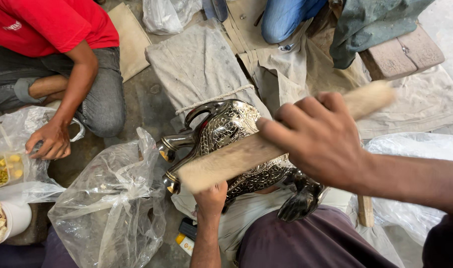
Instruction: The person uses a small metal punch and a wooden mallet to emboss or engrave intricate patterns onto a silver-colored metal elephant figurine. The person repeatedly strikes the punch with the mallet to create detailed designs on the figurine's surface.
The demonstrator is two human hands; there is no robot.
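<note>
An engraved metal figurine (pixel 236 144) rests on the person's lap. The right hand (pixel 318 141) grasps a pale brush (pixel 246 159) across it; the left hand (pixel 211 198) clasps its underside. Left of it lies a plastic bag (pixel 107 203); beyond, a co-worker's hand (pixel 50 141).

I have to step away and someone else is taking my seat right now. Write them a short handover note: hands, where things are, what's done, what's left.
Right hand: gripping a long fuzzy buffing stick laid across the figurine.
Left hand: bracing the ornate metal animal figurine from below, on the lap.
The figurine lies on its side over a cloth; its engraved body looks shiny already. How much of the far side is brushed cannot be told.
A crumpled clear plastic bag lies to the left on the floor. A co-worker's hand rests on another bag further left.
</note>
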